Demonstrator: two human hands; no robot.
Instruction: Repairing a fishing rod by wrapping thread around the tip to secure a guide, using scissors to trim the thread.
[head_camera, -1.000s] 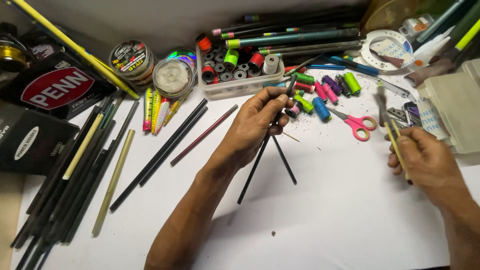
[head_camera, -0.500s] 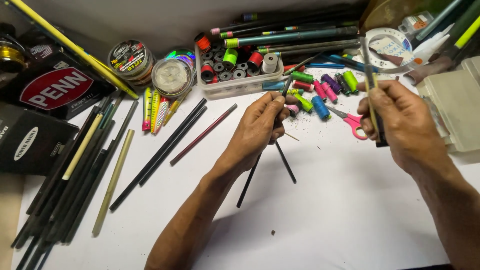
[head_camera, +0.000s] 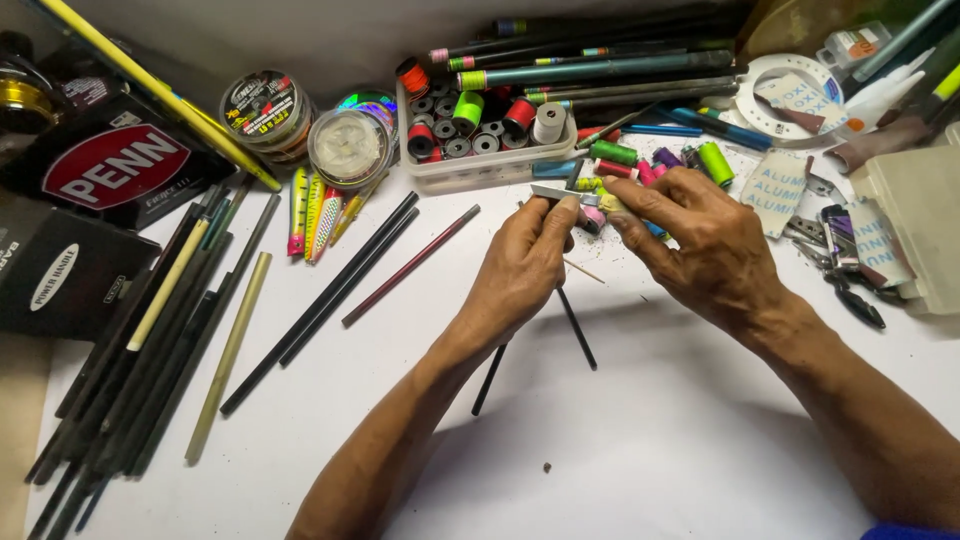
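Worktop (head_camera: 640, 440), white and flat, carries everything we see. Along its left side lies a bundle of dark rod blanks (head_camera: 130, 350), with one pale olive blank (head_camera: 228, 355) beside it and two long black blanks (head_camera: 320, 300) angled toward the centre; a thin maroon rod (head_camera: 412, 265) lies just right of those. A black box with a red oval label (head_camera: 115, 165) sits at the upper left, a yellow rod (head_camera: 160, 95) crossing above it. Two round line spools (head_camera: 300, 125) stand near the top, painted fishing lures (head_camera: 315, 210) just below them. A clear tray of thread spools (head_camera: 480, 135) sits at top centre, with loose coloured spools (head_camera: 650, 160) scattered to its right.

Our left hand (head_camera: 520, 270) is closed, thumb and forefinger pinched on a small silver-grey strip (head_camera: 555, 192), and thin black rods (head_camera: 575, 325) emerge below its palm, one touching the worktop. We cannot tell how firmly the rods are gripped, since the fingers hide them. Our right hand (head_camera: 710, 245) meets the left, its fingertips (head_camera: 612, 205) curled onto the far end of the same strip; whether it clamps the strip or only touches it we cannot tell. The strip sits between both hands, just in front of the tray.
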